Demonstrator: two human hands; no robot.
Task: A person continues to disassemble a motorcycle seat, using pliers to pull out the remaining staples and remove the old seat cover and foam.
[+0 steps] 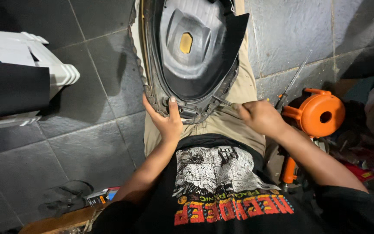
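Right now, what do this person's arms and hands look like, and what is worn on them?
Both arms are bare from above the elbow down. The left hand and right hand wear no gloves, rings or watch. Short black T-shirt sleeves end at the upper arms.

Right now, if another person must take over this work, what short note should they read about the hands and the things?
Left hand: grips the near rim of the upturned seat base, which lies on the lap.
Right hand: holds a thin metal tool, tip at the seat's edge where the cover meets the rim.
Nearby on the floor: screwdriver, orange blower.
Done: cannot tell.
Left: the cover edge appears to remain attached along the rim.
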